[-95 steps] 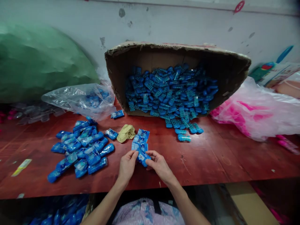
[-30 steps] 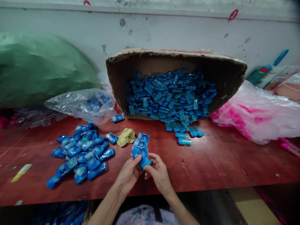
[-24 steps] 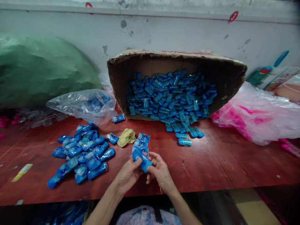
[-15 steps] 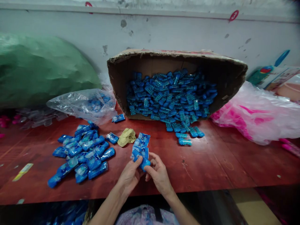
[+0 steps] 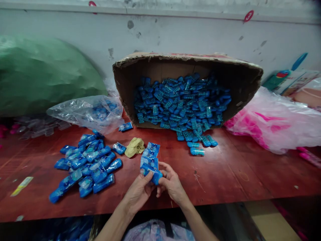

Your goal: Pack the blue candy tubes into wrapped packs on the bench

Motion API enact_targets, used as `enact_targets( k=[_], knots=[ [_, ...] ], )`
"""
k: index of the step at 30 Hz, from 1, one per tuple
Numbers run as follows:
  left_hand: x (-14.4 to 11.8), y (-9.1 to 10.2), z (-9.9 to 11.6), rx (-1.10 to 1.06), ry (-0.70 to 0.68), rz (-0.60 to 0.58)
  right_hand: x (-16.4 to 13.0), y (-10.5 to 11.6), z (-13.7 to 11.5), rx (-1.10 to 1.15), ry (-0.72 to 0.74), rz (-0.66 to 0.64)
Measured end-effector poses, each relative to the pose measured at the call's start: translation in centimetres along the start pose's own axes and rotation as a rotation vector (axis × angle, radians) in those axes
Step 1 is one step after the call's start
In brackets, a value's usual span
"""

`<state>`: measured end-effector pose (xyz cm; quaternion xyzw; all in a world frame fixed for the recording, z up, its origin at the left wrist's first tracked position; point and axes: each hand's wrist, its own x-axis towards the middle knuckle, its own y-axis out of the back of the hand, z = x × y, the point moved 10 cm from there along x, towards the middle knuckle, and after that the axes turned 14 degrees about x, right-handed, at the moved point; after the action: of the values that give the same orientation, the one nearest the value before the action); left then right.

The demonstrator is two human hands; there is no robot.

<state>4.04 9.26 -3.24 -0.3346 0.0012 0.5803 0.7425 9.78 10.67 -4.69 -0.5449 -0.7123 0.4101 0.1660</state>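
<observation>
Between my hands, near the table's front edge, is a small blue printed packet (image 5: 152, 173). My left hand (image 5: 140, 187) pinches its left end with the thumb on top. My right hand (image 5: 172, 183) grips its right end between thumb and fingers. Just beyond it lie more blue printed packets or wrappers (image 5: 150, 152), partly overlapped by the held one. A crumpled yellowish cloth-like piece (image 5: 134, 147) sits to their left. Farther left is a loose heap of shiny blue packets (image 5: 92, 164). What the fingers do beneath the packet is hidden.
A tipped cardboard box (image 5: 120, 87) spills blue capped pieces (image 5: 180, 103) onto the red table (image 5: 235, 174). Clear plastic bags (image 5: 70, 110) and a green sack (image 5: 47, 77) stand at the left. A pink-and-white plastic bag (image 5: 276, 124) lies at the right.
The packet in my hands has turned a little, its right end now lying farther right. My hands keep their hold, and the view has shifted slightly.
</observation>
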Motion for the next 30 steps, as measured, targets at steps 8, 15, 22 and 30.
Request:
enact_targets(
  k=[8, 15, 22, 30],
  knots=[
    [-0.4, -0.1, 0.0, 0.021, 0.020, 0.060, -0.1, 0.1, 0.1, 0.010, 0.007, -0.023],
    [-0.5, 0.1, -0.3, 0.025, 0.018, 0.196, -0.4, 0.3, -0.7, -0.109, 0.037, 0.065],
    [-0.5, 0.7, -0.9, -0.003, 0.032, 0.279, -0.8, 1.1, -0.8, -0.271, 0.146, 0.164],
    [-0.4, 1.5, -1.3, -0.105, 0.063, 0.281, -0.1, 0.2, 0.6, -0.212, 0.008, -0.007]
  ],
)
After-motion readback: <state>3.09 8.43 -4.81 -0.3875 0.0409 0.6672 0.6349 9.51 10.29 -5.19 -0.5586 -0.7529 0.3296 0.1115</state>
